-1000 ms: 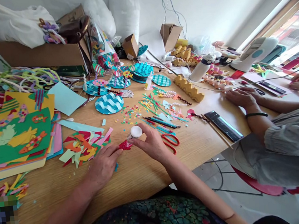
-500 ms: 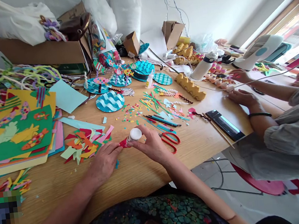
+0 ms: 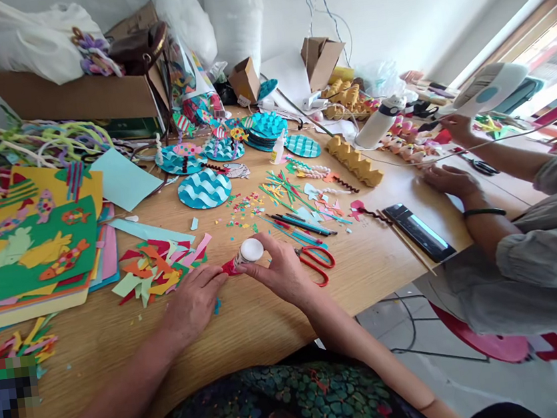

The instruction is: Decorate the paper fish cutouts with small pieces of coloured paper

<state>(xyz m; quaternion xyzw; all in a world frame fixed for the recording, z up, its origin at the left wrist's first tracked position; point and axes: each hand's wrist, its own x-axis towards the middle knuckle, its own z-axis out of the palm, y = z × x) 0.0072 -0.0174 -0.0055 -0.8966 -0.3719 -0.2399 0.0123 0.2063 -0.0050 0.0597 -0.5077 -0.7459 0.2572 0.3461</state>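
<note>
My right hand (image 3: pixel 285 268) is closed around a glue stick (image 3: pixel 252 250), a short white cylinder with printing on its side. Its round white end faces up toward me, and its lower end meets a small red piece of paper (image 3: pixel 229 267). Left of it, my left hand (image 3: pixel 195 299) presses the red paper to the table with its fingertips. Fingers hide much of the paper. Red-handled scissors (image 3: pixel 325 255) lie just right of my right hand. A heap of coloured paper scraps (image 3: pixel 157 270) lies beyond my left hand.
Blue wavy discs (image 3: pixel 204 190), pencils (image 3: pixel 300 225) and paper strips lie farther back. Stacked coloured sheets (image 3: pixel 66 226) cover the left side. At right, a co-worker's arms (image 3: pixel 508 156) reach over the table by a phone (image 3: pixel 419 233). A white bottle (image 3: pixel 377 127) stands behind.
My hands, the glue stick and the red paper stay almost in place. The co-worker's farther hand has risen beside a white appliance, and black-handled scissors show more clearly below it.
</note>
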